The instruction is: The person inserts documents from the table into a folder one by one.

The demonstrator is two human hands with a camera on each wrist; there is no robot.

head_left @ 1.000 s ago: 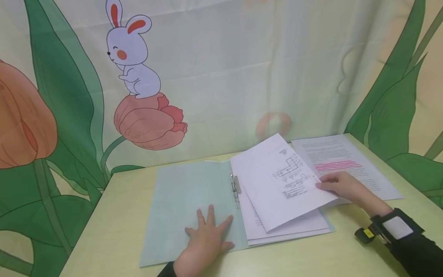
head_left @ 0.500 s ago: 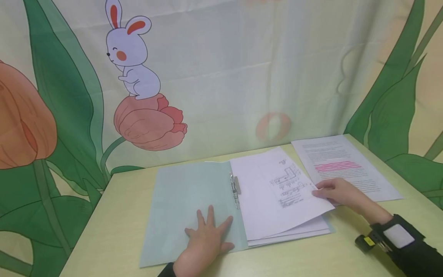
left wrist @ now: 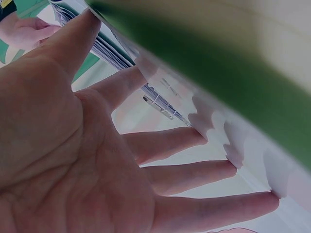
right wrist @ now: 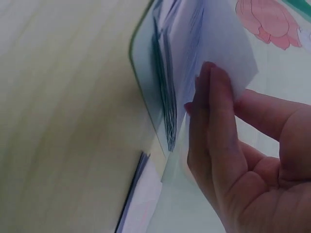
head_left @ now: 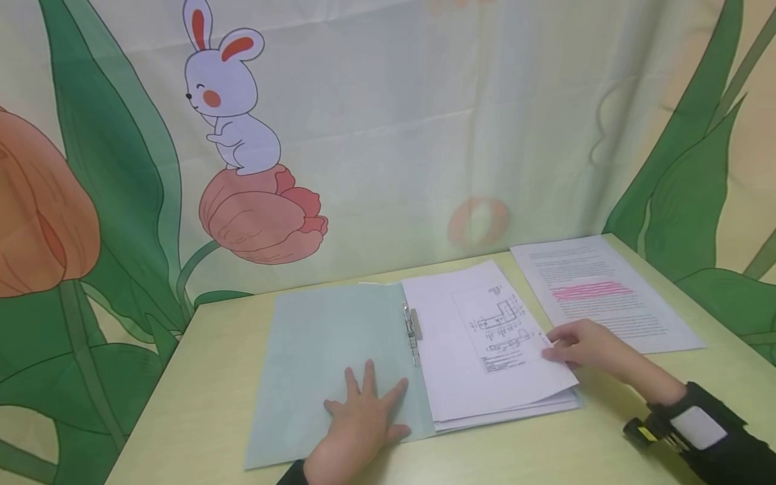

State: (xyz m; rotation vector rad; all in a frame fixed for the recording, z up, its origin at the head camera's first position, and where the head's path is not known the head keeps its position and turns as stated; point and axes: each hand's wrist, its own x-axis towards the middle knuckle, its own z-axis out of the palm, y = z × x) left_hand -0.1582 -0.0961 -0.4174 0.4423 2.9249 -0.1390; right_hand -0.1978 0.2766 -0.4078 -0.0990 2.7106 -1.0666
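Observation:
A light green folder lies spread flat on the table. Its metal clip runs along the spine, and a stack of papers fills the right side. My left hand rests on the bare left cover, fingers spread; the left wrist view shows its fingertips touching the cover. At the stack's right edge, my right hand pinches the top sheet, which carries a line drawing. In the right wrist view the thumb and fingers hold the sheet's edge, raised slightly off the pages below.
Printed pages with pink highlighted lines lie to the right of the folder, near the back. Behind the pale wooden table hangs a curtain printed with a rabbit and tulips.
My right hand has lowered the top sheet from a tilted, raised position until it lies nearly flat and lined up on the stack. The left hand has stayed in place.

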